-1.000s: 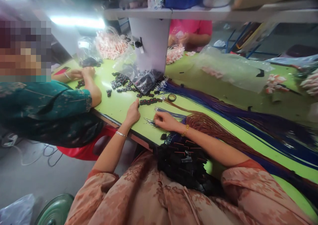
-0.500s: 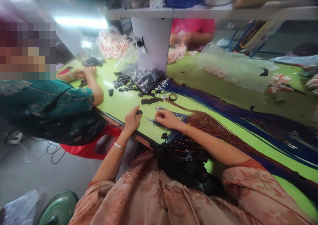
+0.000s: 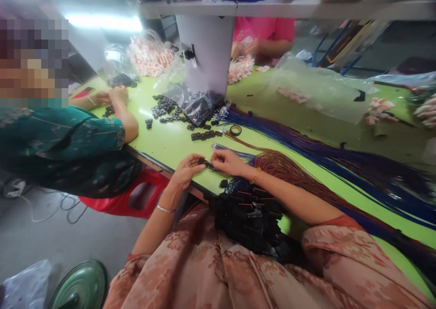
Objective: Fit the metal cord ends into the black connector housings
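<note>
In the head view my left hand (image 3: 185, 170) pinches a small black plastic connector (image 3: 201, 161) above the front edge of the table. My right hand (image 3: 227, 161) is closed on the end of a thin dark wire (image 3: 211, 167), close against the connector. Whether the wire tip is inside the connector I cannot make out. Beneath my right forearm lie blue wires (image 3: 235, 184) and a bundle of brown wires (image 3: 279, 170). A pile of black connectors with wires (image 3: 250, 218) rests against my lap at the table edge.
A row of black connectors (image 3: 203, 135) and a roll of tape (image 3: 235, 130) lie beyond my hands. Loose connectors (image 3: 165, 107) and a plastic bag (image 3: 204, 107) are farther back. A co-worker in a green sleeve (image 3: 102, 129) sits at left; another in pink (image 3: 264, 32) works opposite.
My left hand has moved right with the connector, up to my right hand. Now the two hands meet at the connector and the wire end. My right hand has barely moved.
</note>
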`<state>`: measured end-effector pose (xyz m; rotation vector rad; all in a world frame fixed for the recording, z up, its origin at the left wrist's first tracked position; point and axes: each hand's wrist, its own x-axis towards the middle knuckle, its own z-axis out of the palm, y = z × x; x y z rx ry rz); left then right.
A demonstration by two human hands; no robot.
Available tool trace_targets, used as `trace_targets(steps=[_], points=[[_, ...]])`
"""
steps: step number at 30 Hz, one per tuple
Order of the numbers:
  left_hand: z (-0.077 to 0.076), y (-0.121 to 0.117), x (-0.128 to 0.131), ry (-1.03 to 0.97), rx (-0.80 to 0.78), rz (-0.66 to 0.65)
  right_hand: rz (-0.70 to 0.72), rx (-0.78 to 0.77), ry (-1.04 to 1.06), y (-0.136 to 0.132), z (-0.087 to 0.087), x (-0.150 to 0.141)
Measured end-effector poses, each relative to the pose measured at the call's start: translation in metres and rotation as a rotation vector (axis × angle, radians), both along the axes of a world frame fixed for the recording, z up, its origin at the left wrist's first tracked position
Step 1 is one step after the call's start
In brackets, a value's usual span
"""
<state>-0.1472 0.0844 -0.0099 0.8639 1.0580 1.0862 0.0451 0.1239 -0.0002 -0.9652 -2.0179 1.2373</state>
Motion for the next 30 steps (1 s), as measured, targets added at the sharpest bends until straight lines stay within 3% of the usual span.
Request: trace_targets(steps=[6, 14, 23, 30], points=[[-0.004, -0.003, 0.013, -0.287, -0.130, 0.030, -0.024, 0.036, -0.006, -0.003, 0.000, -0.001], [-0.013, -0.001, 0.014, -0.358, -0.120, 0.049, -0.114, 0.054, -0.062, -0.001, -0.004, 0.001], [-0.011, -0.003, 0.014, -0.305, -0.119, 0.035, -0.102, 0.070, -0.111, -0.002, -0.002, 0.000], [-0.015, -0.006, 0.022, -0.113, -0.053, 0.093, -0.075, 0.130, -0.152, -0.003, -0.003, -0.001]])
